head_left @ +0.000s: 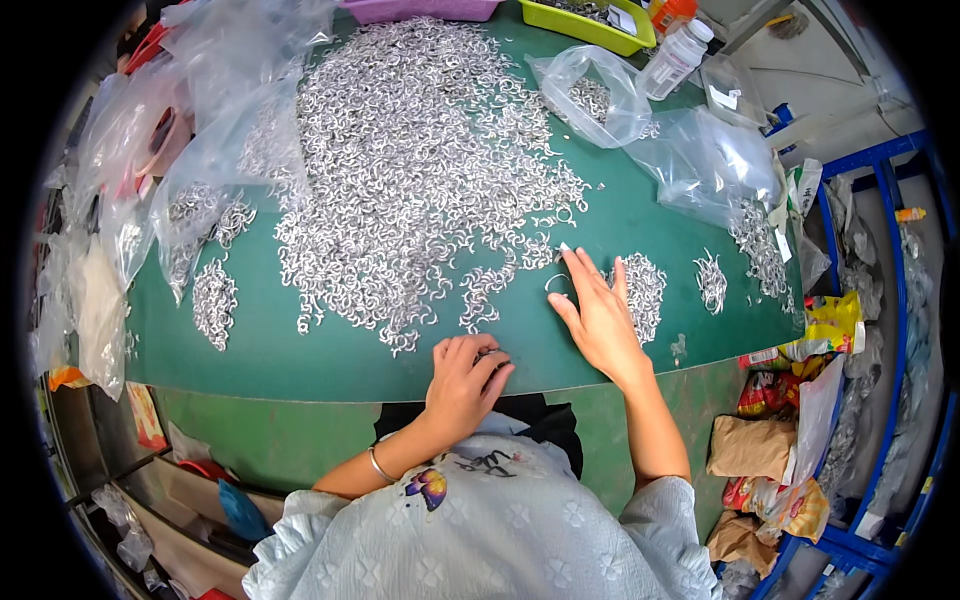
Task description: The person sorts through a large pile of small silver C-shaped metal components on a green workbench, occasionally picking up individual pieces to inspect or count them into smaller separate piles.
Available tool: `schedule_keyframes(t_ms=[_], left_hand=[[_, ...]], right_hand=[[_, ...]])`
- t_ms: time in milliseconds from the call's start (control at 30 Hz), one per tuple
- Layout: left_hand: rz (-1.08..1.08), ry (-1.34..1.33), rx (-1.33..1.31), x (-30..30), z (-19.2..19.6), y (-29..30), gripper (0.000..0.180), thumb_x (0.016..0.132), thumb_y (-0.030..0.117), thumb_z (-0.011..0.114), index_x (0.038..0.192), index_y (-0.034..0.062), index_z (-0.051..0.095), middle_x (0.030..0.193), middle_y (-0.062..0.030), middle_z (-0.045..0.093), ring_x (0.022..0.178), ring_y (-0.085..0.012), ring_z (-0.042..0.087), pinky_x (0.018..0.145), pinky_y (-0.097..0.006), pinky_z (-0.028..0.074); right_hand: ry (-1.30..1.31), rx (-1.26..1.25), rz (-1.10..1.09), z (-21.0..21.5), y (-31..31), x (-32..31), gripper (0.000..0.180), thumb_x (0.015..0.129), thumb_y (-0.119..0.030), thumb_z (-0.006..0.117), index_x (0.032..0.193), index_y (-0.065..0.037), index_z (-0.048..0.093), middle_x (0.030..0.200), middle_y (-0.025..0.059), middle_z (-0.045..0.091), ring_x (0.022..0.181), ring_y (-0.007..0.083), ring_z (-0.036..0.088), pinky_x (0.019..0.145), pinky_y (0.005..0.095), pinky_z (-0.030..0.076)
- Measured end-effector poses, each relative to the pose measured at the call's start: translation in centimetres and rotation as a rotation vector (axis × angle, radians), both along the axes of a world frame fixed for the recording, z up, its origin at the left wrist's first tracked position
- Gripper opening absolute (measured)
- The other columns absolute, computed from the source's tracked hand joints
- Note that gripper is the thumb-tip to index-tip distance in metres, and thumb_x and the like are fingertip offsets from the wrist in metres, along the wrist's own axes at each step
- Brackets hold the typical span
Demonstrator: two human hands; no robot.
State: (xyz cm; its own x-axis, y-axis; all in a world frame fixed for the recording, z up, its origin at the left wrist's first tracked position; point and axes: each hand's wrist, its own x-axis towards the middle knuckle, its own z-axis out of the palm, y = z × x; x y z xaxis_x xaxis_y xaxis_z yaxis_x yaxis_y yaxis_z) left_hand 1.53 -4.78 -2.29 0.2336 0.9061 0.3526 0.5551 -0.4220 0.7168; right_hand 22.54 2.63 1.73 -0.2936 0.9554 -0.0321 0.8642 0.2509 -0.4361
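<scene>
A broad heap of small silver curved metal pieces (400, 150) covers the middle of the green table (250, 365). My left hand (463, 385) rests at the near edge with its fingers curled inward. Something small and dark shows between its thumb and fingers, too hidden to name. Flat on the table to the right lies my right hand (603, 320), its fingers stretched out. A thin open ring (559, 284) lies by its thumb. Close beside its fingers is a small pile of the curved pieces (645, 295), partly covered by the hand. A little cluster (484, 290) lies beyond my left hand.
Smaller piles sit at the left (214, 305) and right (711, 283). Clear plastic bags (215, 130) crowd the left side; another bag (705, 165) spills pieces at right. A yellow-green tray (590, 32), purple tray (425, 10) and white bottle (676, 62) stand behind. Blue shelving (890, 260) borders the right.
</scene>
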Motion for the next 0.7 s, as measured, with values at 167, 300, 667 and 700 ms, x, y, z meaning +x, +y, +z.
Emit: schedule_keyframes(t_ms=[167, 300, 667, 700], left_hand=[[0.040, -0.153, 0.002, -0.4, -0.2, 0.2, 0.024, 0.074, -0.003, 0.073, 0.096, 0.0051, 0.067, 0.102, -0.0075, 0.061, 0.094, -0.0259, 0.058, 0.086, -0.038, 0.041], [0.032, -0.029, 0.027, -1.6, 0.5, 1.5, 0.028, 0.074, -0.003, 0.069, 0.101, 0.0054, 0.068, 0.110, -0.0087, 0.060, 0.103, -0.0281, 0.055, 0.089, -0.041, 0.038], [0.014, 0.159, 0.028, -2.4, 1.1, 3.4, 0.032, 0.074, -0.002, 0.067, 0.105, 0.0072, 0.069, 0.121, -0.0084, 0.059, 0.110, -0.0283, 0.054, 0.093, -0.041, 0.036], [-0.041, 0.157, 0.048, -2.2, 1.2, 3.5, 0.034, 0.073, -0.002, 0.066, 0.106, 0.0074, 0.069, 0.123, -0.0085, 0.058, 0.112, -0.0284, 0.053, 0.093, -0.041, 0.036]], right_hand=[[-0.058, 0.102, -0.065, -0.8, 0.6, -2.4, 0.062, 0.098, -0.036, 0.054, 0.141, 0.006, 0.037, 0.145, 0.0298, 0.040, 0.139, 0.0428, 0.035, 0.115, 0.0587, 0.015], [0.183, 0.048, 0.030, -2.0, -1.0, -5.4, 0.060, 0.098, -0.033, 0.053, 0.141, 0.007, 0.038, 0.146, 0.0297, 0.039, 0.140, 0.0433, 0.032, 0.115, 0.0561, 0.020], [0.157, 0.050, 0.015, -2.2, -1.1, -5.0, 0.054, 0.099, -0.028, 0.051, 0.140, 0.007, 0.040, 0.147, 0.0290, 0.038, 0.141, 0.0424, 0.030, 0.116, 0.0491, 0.023], [0.219, 0.036, -0.001, -1.8, -0.9, -5.0, 0.053, 0.099, -0.027, 0.051, 0.140, 0.007, 0.041, 0.145, 0.0289, 0.040, 0.140, 0.0424, 0.032, 0.115, 0.0489, 0.024]])
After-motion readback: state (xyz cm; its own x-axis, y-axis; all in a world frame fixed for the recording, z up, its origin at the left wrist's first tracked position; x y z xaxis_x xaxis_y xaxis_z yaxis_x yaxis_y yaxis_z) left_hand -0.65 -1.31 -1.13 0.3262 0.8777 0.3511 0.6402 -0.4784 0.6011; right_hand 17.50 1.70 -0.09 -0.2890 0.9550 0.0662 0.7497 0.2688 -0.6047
